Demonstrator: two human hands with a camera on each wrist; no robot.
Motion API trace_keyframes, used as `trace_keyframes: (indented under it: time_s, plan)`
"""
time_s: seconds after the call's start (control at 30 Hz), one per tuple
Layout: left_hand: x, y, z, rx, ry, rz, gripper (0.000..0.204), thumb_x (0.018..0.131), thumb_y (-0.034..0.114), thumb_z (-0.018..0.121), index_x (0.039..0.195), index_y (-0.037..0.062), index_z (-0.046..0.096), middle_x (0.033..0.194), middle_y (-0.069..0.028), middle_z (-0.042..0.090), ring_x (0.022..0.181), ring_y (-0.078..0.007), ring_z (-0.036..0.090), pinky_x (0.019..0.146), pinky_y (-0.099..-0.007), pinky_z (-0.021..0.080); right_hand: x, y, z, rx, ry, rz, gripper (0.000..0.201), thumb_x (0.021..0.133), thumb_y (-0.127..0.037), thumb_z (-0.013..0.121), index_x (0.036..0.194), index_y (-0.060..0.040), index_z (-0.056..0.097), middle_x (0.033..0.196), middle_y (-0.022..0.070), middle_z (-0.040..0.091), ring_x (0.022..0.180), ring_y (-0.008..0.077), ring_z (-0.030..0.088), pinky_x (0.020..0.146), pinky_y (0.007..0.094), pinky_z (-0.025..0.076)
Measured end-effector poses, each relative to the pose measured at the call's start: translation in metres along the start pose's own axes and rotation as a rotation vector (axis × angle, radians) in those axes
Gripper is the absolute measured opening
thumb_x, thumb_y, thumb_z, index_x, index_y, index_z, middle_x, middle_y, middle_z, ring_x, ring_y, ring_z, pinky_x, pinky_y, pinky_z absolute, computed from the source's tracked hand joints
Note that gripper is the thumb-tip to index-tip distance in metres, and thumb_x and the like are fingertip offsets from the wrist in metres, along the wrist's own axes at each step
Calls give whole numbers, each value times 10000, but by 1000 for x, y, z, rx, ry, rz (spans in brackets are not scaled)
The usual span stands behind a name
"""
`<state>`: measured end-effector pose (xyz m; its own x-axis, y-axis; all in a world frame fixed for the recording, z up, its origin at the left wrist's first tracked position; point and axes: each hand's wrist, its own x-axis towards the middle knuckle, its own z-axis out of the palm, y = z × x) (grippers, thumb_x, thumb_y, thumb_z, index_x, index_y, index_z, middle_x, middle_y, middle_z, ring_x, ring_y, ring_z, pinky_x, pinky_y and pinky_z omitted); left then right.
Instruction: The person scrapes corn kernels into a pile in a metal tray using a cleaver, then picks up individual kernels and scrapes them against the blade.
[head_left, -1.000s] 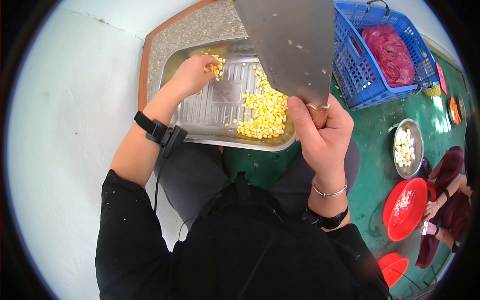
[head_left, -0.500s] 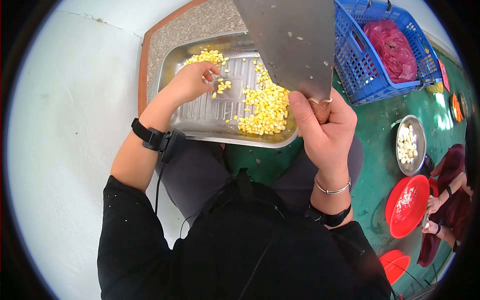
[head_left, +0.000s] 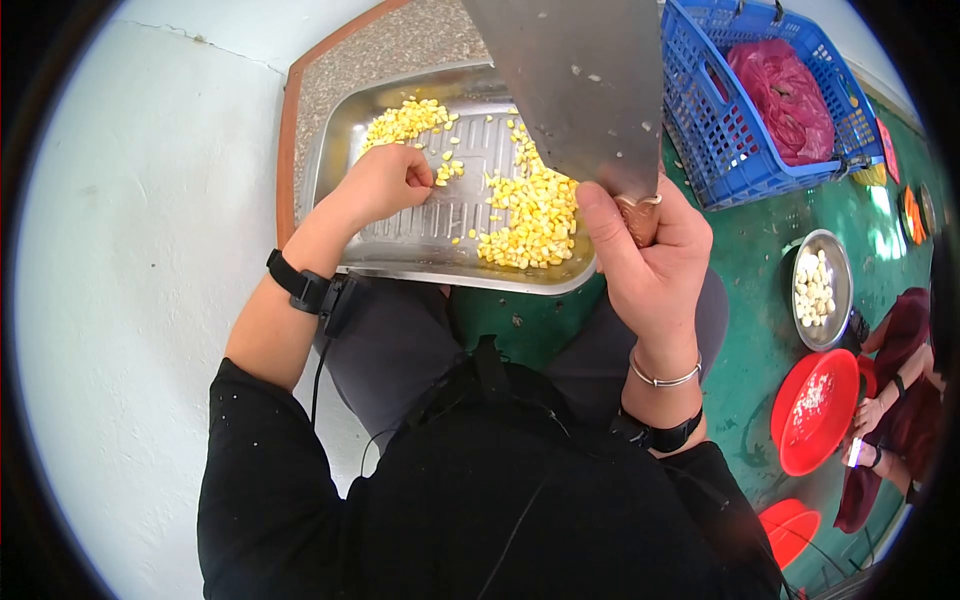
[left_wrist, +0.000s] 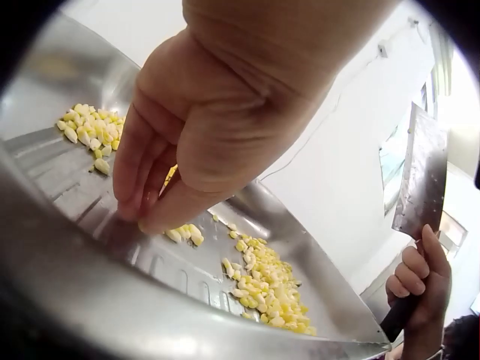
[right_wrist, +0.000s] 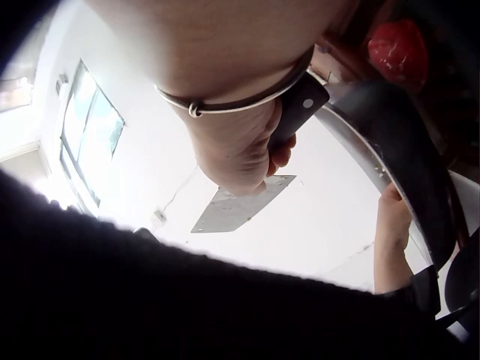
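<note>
Nearest, the person's lap carries the near edge of a steel tray (head_left: 400, 262), which tilts away toward the far wall. The right hand (head_left: 650, 260) is wrapped tightly round the dark handle of a cleaver (head_left: 580, 85), holding the broad blade upright and clear of the tray, its edge touching nothing. Just left of it, the main heap of corn kernels (head_left: 530, 215) lies loose against the tray's right side. The left hand (head_left: 385, 180) rests on the ribbed tray floor with its fingers drawn together and bent, fingertips down on the metal beside a few stray kernels; whether it pinches any is hard to tell from either view. Farther off, a smaller pile of kernels (head_left: 405, 120) sits in the far left corner. Judging by this, the kernels are already off the cob and mostly collected, while the scattered ones between the two piles remain to be gathered. To the right on the green floor stand a blue basket (head_left: 700, 150) with a red bag (head_left: 785, 95), a metal bowl (head_left: 820, 290) and a red basin (head_left: 810, 415).
</note>
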<state>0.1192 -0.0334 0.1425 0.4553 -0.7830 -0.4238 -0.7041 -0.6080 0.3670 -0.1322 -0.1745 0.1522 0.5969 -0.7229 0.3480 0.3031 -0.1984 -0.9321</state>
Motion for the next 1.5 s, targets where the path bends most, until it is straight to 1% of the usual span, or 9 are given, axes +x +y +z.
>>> trace_keyframes:
  time_s: [0.2, 0.27, 0.33, 0.37, 0.47, 0.77, 1.1, 1.3, 1.5]
  plan:
    - [-15, 16, -5, -319, 90, -69, 151, 812, 61, 655, 951, 1, 654, 866, -44, 659, 743, -89, 603, 667, -222, 487, -2, -1, 2, -20, -20, -16, 245, 813, -32, 686, 1048, 17, 641, 514, -56, 300, 493, 16, 277, 461, 198, 244]
    - [-21, 31, -9, -950, 133, -66, 172, 853, 83, 644, 1007, 7, 652, 917, -67, 663, 839, -143, 654, 748, -242, 539, -2, -3, 2, -40, -29, -15, 241, 811, -34, 687, 1042, 17, 642, 512, -52, 302, 491, 16, 280, 458, 201, 248]
    - [-27, 44, -14, -1129, 152, -13, 164, 874, 71, 620, 1023, 7, 644, 938, -79, 662, 871, -159, 657, 779, -246, 545, -3, -3, 1, 29, -69, 110, 230, 809, -34, 686, 1028, 19, 642, 506, -45, 310, 484, 16, 292, 453, 204, 260]
    - [-31, 50, -16, -1309, 168, 40, 159, 894, 59, 596, 1039, 8, 636, 958, -90, 660, 903, -175, 660, 809, -251, 551, -3, -4, 1, 30, -70, 107, 230, 809, -34, 686, 1028, 19, 642, 506, -45, 310, 484, 16, 292, 453, 204, 260]
    - [-42, 65, -18, -1455, 189, 105, 165, 898, 38, 582, 1055, 0, 618, 975, -104, 662, 915, -179, 662, 794, -250, 555, -1, -8, 1, -32, -116, 62, 221, 804, -32, 685, 1016, 16, 645, 497, -40, 336, 476, 15, 314, 451, 203, 270]
    - [-54, 76, -14, -1466, 152, 262, 145, 905, 56, 576, 1045, 52, 613, 963, -77, 660, 837, -137, 646, 728, -226, 533, 0, -14, 0, -103, -158, 39, 221, 794, -36, 691, 1008, 7, 653, 489, -18, 361, 464, 25, 336, 449, 203, 287]
    - [-61, 82, -11, -1413, 128, 303, 260, 908, 53, 562, 1164, 13, 587, 888, -47, 623, 768, -99, 596, 705, -238, 500, 0, -16, 0, -147, -217, 9, 227, 789, -42, 689, 1015, -32, 667, 489, -5, 365, 453, 51, 324, 440, 218, 293]
    - [-64, 83, -12, -1384, 156, 280, 242, 903, 64, 580, 1137, 6, 601, 864, -50, 622, 742, -100, 604, 696, -226, 498, 0, -18, -2, -164, -231, -5, 243, 781, -40, 692, 1023, -47, 673, 494, 6, 393, 451, 60, 339, 443, 219, 307]
    - [-64, 81, -13, -1291, 138, 274, 178, 865, 34, 624, 1039, 1, 639, 953, -97, 657, 736, -130, 618, 680, -236, 514, -1, -18, -1, -142, -232, -40, 251, 778, -41, 696, 1028, -40, 671, 499, 10, 402, 457, 60, 342, 447, 220, 315]
